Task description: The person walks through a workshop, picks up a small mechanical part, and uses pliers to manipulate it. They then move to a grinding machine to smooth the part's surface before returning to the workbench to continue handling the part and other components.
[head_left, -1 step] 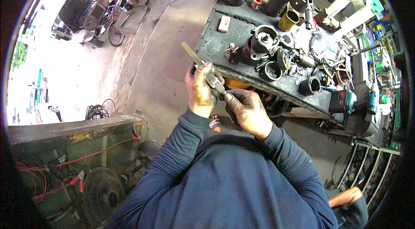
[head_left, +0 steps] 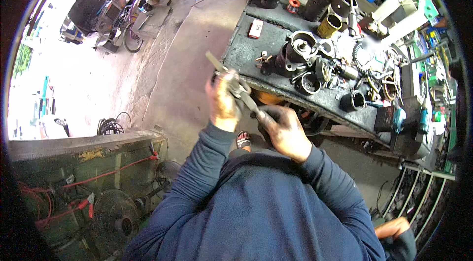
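A: What surrounds the hands?

B: The workbench (head_left: 241, 47) fills much of the upper right of the frame, its near edge slanting just past the hands. Toward the upper middle it carries a small white-and-red box (head_left: 255, 28) and a red spool (head_left: 292, 6). Right of those stands a yellow-sided cylinder (head_left: 329, 25), with a grey metal housing (head_left: 301, 47) to its lower left.

A: And off the bench?

B: A round fan (head_left: 116, 219) at lower left, a dark chair (head_left: 86, 5) at upper left, and another person's bent limb (head_left: 393, 228) at lower right. A sandalled foot (head_left: 243, 140) shows just below the hands.

A: Does anything block the view?

B: The left hand (head_left: 222, 103) hides part of the flat metal strip (head_left: 215, 61) near the centre. I can't tell whether the length emerging on its right is the same piece.

A: How are the hands posed?

B: The left is raised, back toward us, fingers curled around the metal. The right hand (head_left: 287, 132) reaches in from the lower right, thumb and forefinger pinching the lower end; its other fingers are mostly hidden.
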`<action>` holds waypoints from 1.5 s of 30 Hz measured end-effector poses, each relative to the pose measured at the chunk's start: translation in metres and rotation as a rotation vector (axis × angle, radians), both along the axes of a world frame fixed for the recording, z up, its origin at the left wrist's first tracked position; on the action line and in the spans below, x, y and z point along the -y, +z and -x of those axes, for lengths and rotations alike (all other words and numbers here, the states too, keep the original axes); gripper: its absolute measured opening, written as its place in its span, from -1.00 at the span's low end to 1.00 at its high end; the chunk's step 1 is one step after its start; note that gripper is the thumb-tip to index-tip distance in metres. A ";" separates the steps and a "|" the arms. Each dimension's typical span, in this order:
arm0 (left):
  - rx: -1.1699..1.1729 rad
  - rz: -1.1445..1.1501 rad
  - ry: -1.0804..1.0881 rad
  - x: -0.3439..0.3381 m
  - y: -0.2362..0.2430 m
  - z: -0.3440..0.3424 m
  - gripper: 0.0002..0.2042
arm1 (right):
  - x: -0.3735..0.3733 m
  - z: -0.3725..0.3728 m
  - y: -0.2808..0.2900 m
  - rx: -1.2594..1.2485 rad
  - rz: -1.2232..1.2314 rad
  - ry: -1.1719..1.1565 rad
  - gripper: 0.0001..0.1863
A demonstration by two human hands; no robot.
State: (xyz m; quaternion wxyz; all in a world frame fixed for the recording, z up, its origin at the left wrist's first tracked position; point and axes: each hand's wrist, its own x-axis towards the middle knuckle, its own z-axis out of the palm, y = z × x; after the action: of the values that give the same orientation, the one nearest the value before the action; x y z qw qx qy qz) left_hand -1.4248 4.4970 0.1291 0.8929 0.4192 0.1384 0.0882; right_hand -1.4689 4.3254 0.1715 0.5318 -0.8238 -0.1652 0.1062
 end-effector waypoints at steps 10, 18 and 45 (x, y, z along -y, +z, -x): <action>0.106 0.096 0.090 0.055 0.015 -0.047 -0.78 | 0.085 -0.041 0.019 -0.152 -0.079 0.134 -0.72; 0.099 0.151 0.176 0.111 0.007 -0.080 -0.82 | 0.148 -0.077 0.026 -0.049 0.002 0.207 -0.72; 0.166 0.749 -0.147 0.084 -0.007 -0.133 -0.54 | 0.193 -0.074 0.034 -0.128 0.279 -0.059 -0.78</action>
State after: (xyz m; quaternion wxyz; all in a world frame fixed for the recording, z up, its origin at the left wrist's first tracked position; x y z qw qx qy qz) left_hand -1.2915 4.4133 0.1226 0.9962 0.0646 0.0579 0.0009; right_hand -1.3949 4.1327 0.2051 0.4246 -0.8857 -0.0903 0.1647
